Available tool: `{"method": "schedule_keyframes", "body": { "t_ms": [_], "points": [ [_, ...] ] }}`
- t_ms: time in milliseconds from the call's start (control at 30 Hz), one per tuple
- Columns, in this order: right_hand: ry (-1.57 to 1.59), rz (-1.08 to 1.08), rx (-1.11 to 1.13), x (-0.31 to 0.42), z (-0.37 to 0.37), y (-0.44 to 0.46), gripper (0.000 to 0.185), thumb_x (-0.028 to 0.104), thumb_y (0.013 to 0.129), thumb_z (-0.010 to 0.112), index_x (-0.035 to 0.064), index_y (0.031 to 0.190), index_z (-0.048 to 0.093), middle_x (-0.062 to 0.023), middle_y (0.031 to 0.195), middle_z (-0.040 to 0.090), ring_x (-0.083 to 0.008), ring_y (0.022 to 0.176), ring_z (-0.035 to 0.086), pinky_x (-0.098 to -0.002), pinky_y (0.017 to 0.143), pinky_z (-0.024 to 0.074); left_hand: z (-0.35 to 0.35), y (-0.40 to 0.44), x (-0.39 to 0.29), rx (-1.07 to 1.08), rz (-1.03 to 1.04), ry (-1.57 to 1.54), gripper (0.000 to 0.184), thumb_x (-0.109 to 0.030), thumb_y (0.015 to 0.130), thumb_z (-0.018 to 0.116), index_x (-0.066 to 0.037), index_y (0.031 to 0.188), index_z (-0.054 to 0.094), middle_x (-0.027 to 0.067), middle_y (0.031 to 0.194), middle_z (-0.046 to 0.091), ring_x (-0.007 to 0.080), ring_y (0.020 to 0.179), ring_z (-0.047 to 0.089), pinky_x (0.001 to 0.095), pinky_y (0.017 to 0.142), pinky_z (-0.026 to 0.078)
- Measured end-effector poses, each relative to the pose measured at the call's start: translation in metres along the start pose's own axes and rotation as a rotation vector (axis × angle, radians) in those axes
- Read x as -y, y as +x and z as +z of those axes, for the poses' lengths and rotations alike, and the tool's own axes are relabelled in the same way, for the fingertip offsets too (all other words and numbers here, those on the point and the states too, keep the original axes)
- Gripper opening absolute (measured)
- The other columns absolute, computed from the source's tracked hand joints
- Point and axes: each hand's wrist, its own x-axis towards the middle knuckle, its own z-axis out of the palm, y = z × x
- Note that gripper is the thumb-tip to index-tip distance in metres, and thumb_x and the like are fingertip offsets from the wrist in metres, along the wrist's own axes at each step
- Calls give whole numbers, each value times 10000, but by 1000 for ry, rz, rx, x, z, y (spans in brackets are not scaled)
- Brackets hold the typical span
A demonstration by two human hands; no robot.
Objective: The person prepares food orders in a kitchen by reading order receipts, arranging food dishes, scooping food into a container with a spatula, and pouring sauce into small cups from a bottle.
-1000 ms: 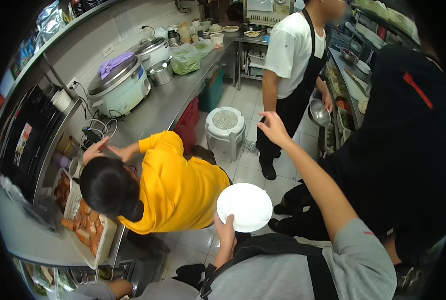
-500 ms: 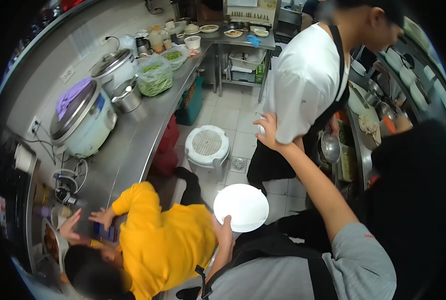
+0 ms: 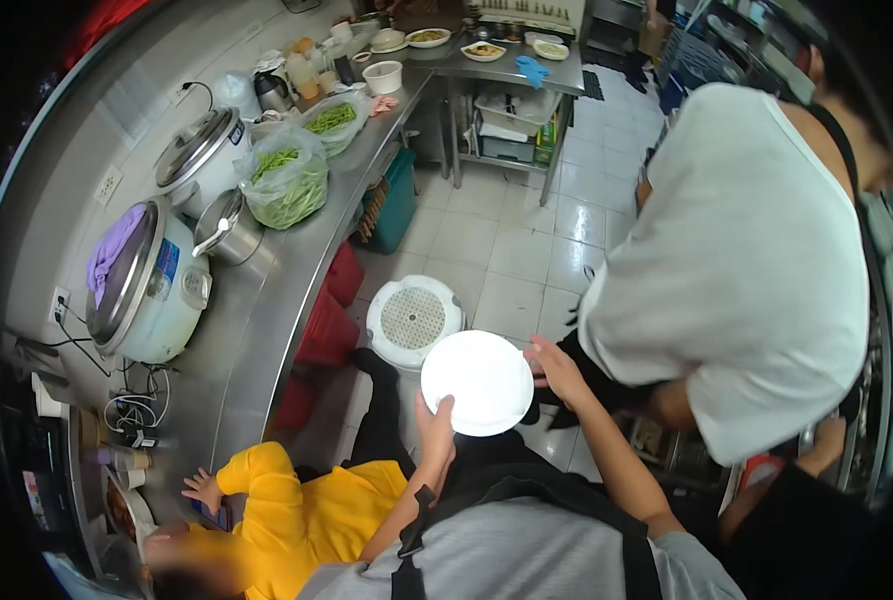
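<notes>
A round white plate (image 3: 478,382) is held in front of my body, its bright surface facing up. My left hand (image 3: 436,430) grips it at the lower left rim, thumb on top and the other fingers mostly hidden below. Beside the plate's right edge is my right hand (image 3: 558,370), fingers apart and bent towards the rim; I cannot tell whether the fingertips touch it. Below and beyond the plate, a white plastic stool (image 3: 413,318) with a perforated seat stands on the tiled floor.
A person in a white shirt (image 3: 736,260) bends over at the right. Another in a yellow top (image 3: 326,520) sits at the steel counter (image 3: 256,350) on the left. Rice cookers (image 3: 166,280), a steel pot (image 3: 231,228) and bagged green vegetables (image 3: 286,180) stand on it.
My right hand has come back from the white-shirted person's arm to the plate's right side. The plate has risen slightly. That person has shifted right and bent lower.
</notes>
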Motion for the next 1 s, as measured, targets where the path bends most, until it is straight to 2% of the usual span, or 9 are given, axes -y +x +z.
{"method": "schedule_keyframes", "body": {
  "t_ms": [167,267,367,500,600,633,700,800,1000],
  "points": [
    [87,146,132,53,9,68,632,423,947,473,59,1433,295,-97,1253,482,-172,850,579,-293,686,554,8,84,-24,-7,-18,-91,484,-1,833,538,30,1289,378,152,1188,523,215,1075,522,320,936,411],
    [63,131,255,77,20,123,650,277,894,603,59,1427,302,-89,1108,580,-144,853,612,-257,629,566,15,142,-40,13,65,-61,505,5,834,530,29,1314,375,157,1220,512,231,1114,508,323,943,417],
    [181,92,241,95,21,182,675,169,855,651,55,1423,304,-70,988,636,-132,805,638,-239,605,568,37,192,-63,51,38,-95,536,-38,864,557,26,1350,342,155,1262,489,227,1147,487,334,967,394],
    [158,94,215,119,7,256,634,114,849,642,64,1406,344,-69,973,656,-126,752,650,-242,583,572,67,252,-89,122,139,37,532,-148,909,551,2,1367,327,147,1278,483,235,1167,483,342,952,412],
    [135,48,222,140,-13,316,578,98,852,621,86,1387,401,-87,1013,654,-139,756,651,-251,570,572,94,300,-107,129,-119,-105,520,-247,939,500,-19,1373,330,145,1277,485,246,1184,479,366,950,416],
    [151,47,236,149,-21,340,581,95,850,622,88,1388,402,-84,1008,657,-136,755,651,-249,569,572,106,317,-110,115,-103,-35,523,-311,953,458,-22,1371,336,154,1275,483,262,1156,508,394,909,464],
    [221,26,262,173,-34,385,631,112,851,646,64,1409,356,-71,982,678,-116,703,666,-192,537,550,122,365,-107,140,-114,33,504,-306,952,458,-16,1352,358,154,1265,490,259,1119,534,394,841,511],
    [179,-24,278,190,-67,465,598,129,861,638,69,1398,382,-54,986,680,-108,706,663,-192,527,542,160,445,-105,183,-105,182,464,-291,955,443,-13,1322,392,152,1236,509,254,1063,571,382,729,561],
    [105,-77,199,249,-139,610,531,198,894,607,67,1376,426,-40,1072,656,-106,862,634,-239,642,548,285,573,-136,150,-37,274,369,-221,965,388,-23,1273,435,135,1145,563,238,988,614,376,646,574]
  ]
}}
